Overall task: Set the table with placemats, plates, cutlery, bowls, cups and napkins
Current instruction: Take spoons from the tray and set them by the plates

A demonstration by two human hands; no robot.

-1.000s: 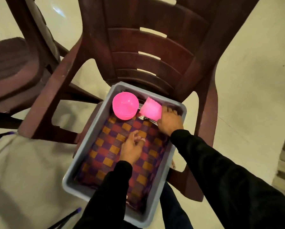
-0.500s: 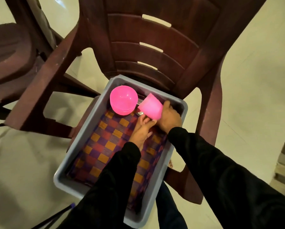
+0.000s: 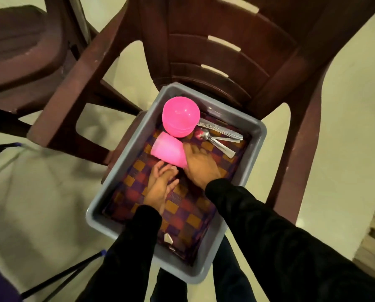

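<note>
Two brown plastic chairs stand here, the nearer one point(image 3: 236, 51) and another point(image 3: 18, 51) at the left. One grey tub point(image 3: 256, 131) sits on the nearer chair. Inside it lie one pink cup point(image 3: 169, 150) on its side, one stack of pink bowls point(image 3: 180, 116) whose number I cannot tell, one checked placemat point(image 3: 186, 210), and a bundle of steel cutlery point(image 3: 219, 136) with one spoon bowl showing.

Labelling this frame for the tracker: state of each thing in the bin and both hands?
pink bowl: stack upside down at the bin's far end
pink cup: on its side, right hand on its end
cutlery: lying loose on the placemats
placemats: flat in the bin
grey bin: on the chair seat
left hand: fingers loosely curled, grip empty
right hand: grips the cup
</note>
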